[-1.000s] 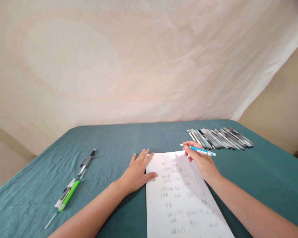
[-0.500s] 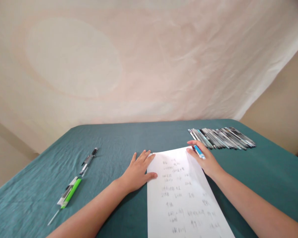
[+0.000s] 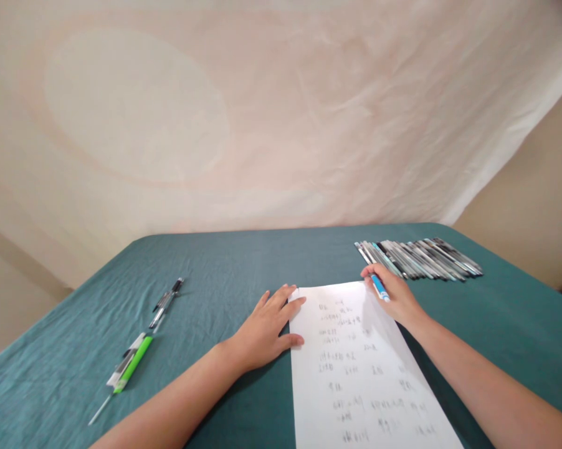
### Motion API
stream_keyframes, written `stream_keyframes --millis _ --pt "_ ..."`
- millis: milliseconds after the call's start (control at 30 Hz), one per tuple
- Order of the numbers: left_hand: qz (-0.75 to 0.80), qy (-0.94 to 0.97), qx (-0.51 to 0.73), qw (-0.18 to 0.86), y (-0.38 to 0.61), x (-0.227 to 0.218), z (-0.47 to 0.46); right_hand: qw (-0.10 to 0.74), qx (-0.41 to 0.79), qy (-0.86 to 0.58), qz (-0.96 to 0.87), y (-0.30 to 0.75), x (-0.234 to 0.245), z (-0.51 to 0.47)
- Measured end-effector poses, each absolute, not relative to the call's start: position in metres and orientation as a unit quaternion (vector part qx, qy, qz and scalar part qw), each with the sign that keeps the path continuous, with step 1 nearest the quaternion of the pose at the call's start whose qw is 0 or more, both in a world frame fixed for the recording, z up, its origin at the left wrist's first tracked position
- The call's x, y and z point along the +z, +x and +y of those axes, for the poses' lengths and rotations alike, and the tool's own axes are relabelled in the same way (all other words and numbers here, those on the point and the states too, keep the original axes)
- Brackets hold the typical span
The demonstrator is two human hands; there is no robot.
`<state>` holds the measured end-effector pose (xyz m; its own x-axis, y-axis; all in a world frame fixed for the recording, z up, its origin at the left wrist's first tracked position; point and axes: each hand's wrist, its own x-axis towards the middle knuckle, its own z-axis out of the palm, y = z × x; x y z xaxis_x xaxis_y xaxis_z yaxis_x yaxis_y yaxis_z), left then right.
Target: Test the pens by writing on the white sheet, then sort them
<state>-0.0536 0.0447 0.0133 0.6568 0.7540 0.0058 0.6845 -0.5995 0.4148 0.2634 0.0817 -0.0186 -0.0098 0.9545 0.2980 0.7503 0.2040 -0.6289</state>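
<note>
A white sheet of paper with several lines of handwriting lies in front of me, its top edge toward the far side of the table. My left hand rests on its upper left edge, fingers spread and thumb on the sheet. At the upper right corner is my right hand, closed around a pen with a blue and white end. The pen's other end is hidden by the fingers. Whether the right fingertips also pinch the paper's corner, I cannot tell.
A row of pens lies side by side at the back right of the green-covered table. On the left lie a clear pen with a black end, a bright green object beside a white-and-black piece, and a thin rod.
The paper has shifted to the right and slightly toward me, with both hands moving along with it. The pen stays in my right hand.
</note>
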Motion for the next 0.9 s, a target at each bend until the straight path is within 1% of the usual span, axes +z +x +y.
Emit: stream_keyframes --millis 67,133,200,267,300,367,500,633,733,900 --pt "0.393 0.893 0.096 0.197 -0.054 0.014 0.045 0.318 0.128 -0.627 -0.700 0.264 -0.021 0.082" --pt "0.375 0.900 0.092 0.201 -0.054 0.014 0.045 0.306 0.083 -0.643 -0.697 0.261 -0.019 0.080" --pt "0.361 0.907 0.081 0.201 -0.055 0.013 0.046 0.322 0.042 -0.641 -0.696 0.256 -0.014 0.076" --pt "0.352 0.913 0.069 0.195 -0.056 0.012 0.048 0.356 0.050 -0.619 -0.698 0.248 -0.004 0.070" --pt "0.349 0.915 0.064 0.192 -0.057 0.011 0.049 0.374 0.074 -0.608 -0.696 0.243 0.001 0.067" --pt "0.346 0.917 0.059 0.187 -0.058 0.010 0.050 0.405 0.163 -0.589 -0.680 0.232 0.012 0.062" --pt "0.343 0.919 0.061 0.185 -0.060 0.007 0.052 0.414 0.386 -0.518 -0.642 0.203 0.028 0.061" --pt "0.341 0.922 0.046 0.177 -0.059 0.008 0.051 0.433 0.555 -0.437 -0.560 0.171 0.022 0.066" --pt "0.339 0.925 0.021 0.169 -0.058 0.009 0.051 0.434 0.592 -0.422 -0.532 0.160 0.004 0.071" --pt "0.344 0.926 -0.018 0.158 -0.059 0.007 0.051 0.458 0.541 -0.468 -0.528 0.178 -0.024 0.083"
